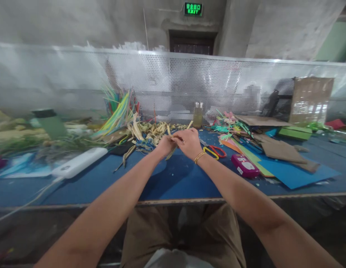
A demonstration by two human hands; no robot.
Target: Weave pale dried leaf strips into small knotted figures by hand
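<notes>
Trousers (145, 234) under table (184, 188) edge. Left hand (164, 146) and right hand (190, 142) touching over tabletop, fingers closed, pinching a pale strip (171, 153); ends poke out. Strip sits just before the dry pile (154, 130), scissors (217, 151) to its right.

wearing a gold-coloured chain bracelet (200, 158) on the right wrist (197, 150), creased brown trousers (227, 238) and a pale grey-white top (175, 259); bare along both forearms (125, 192).
</notes>
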